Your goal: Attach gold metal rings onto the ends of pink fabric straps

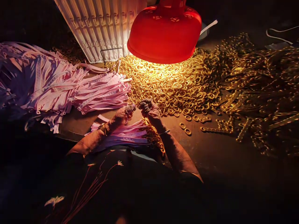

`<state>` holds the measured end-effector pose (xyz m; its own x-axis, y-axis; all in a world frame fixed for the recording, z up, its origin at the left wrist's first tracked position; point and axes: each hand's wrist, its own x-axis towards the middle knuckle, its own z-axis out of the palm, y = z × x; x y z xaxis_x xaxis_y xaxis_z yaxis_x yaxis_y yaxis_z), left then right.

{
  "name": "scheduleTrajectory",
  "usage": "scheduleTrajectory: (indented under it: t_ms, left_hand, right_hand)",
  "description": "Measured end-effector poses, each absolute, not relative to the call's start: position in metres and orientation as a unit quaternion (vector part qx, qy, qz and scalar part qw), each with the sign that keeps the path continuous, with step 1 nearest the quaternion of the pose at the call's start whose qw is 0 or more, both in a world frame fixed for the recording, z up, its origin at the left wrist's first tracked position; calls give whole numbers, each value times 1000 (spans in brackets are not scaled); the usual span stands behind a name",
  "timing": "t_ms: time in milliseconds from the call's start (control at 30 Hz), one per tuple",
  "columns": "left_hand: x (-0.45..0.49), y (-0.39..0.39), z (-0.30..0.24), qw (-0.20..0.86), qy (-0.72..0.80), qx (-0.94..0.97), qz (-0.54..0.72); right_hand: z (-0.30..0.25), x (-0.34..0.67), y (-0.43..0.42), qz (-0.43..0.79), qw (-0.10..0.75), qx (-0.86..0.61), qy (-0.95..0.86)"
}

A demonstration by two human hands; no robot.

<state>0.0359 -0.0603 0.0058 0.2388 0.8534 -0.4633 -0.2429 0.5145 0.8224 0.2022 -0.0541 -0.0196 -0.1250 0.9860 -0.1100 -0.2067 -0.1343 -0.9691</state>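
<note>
My left hand [123, 115] is closed, pinching a pale purple fabric strap whose small end shows at the fingertips. Close beside it, my right hand [150, 111] has its fingers curled together; what is in them I cannot make out. Both sets of fingertips look dark, as if covered. Below my wrists lies a bundle of purple straps [130, 137], with gold chain pieces [158, 142] at its right end. Just beyond my hands spreads a heap of loose gold rings [173, 93]. A bunch of pink straps [102, 93] with small end fittings lies to the left.
A red lamp [164, 35] hangs low over the rings. Behind it stands a ribbed pale panel [100, 25]. More straps [35, 77] pile up at far left, and linked gold chains [257, 87] cover the right. Several stray rings [185, 128] lie on the dark tabletop [198, 146].
</note>
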Motion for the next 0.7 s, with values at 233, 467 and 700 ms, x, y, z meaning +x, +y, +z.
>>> scheduleTrajectory:
  t_ms: [233, 467, 700]
  left_hand:
    - [42, -69, 13, 758, 429, 306, 385]
    - [43, -72, 11, 766, 455, 298, 343]
    - [47, -81, 1, 746, 482, 309, 340]
  right_hand:
    - [-17, 186, -70, 500, 478, -511, -510]
    - [-5, 179, -80, 389, 472, -532, -585]
    - [-8, 201, -70, 449, 382, -519, -619]
